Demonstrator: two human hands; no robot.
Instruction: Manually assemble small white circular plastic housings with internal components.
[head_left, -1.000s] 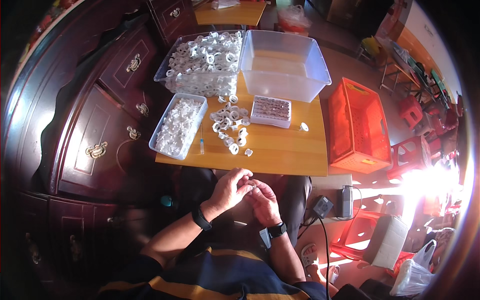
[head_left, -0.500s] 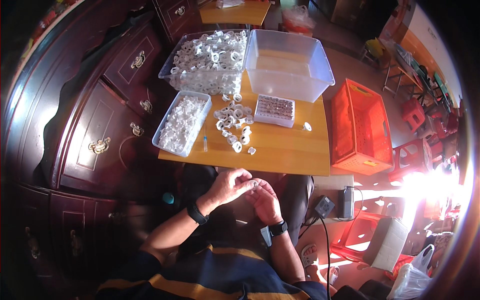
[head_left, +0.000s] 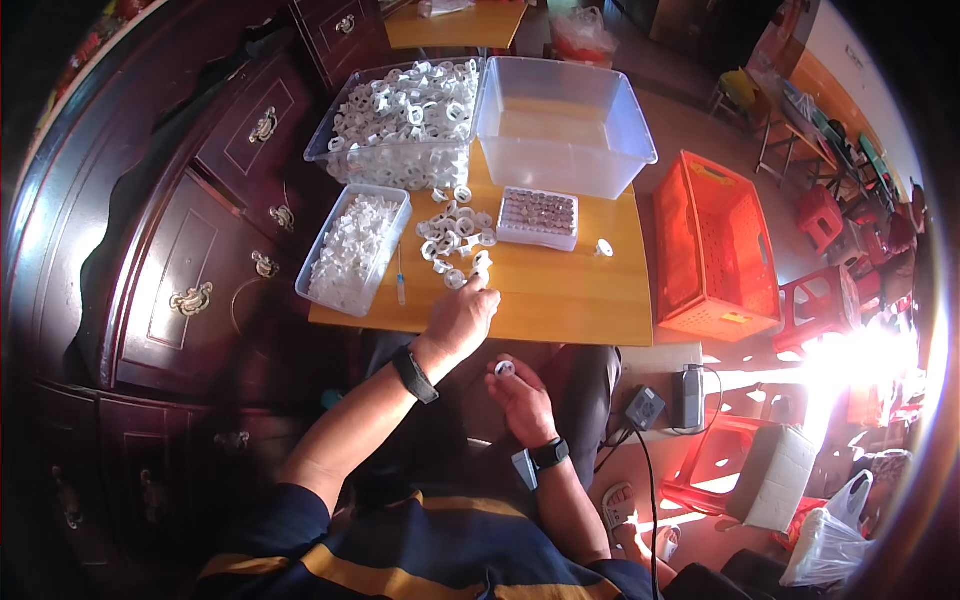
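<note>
While right hand [head_left: 522,402] pinches white ring [head_left: 504,369] short of worktop [head_left: 575,300], left hand [head_left: 462,318] is nearer loose rings [head_left: 481,261], just ahead; its grip unclear.

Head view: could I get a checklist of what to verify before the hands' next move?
1. Right hand holding a white round piece: ok.
2. Left hand at the loose white rings: ok.
3. Left fingers gripping a ring: cannot tell, the hand hides the contact.
4. Thin blue tool put away: not ok, it lies beside the small tub.
5. White tray upright on the table: ok.
</note>
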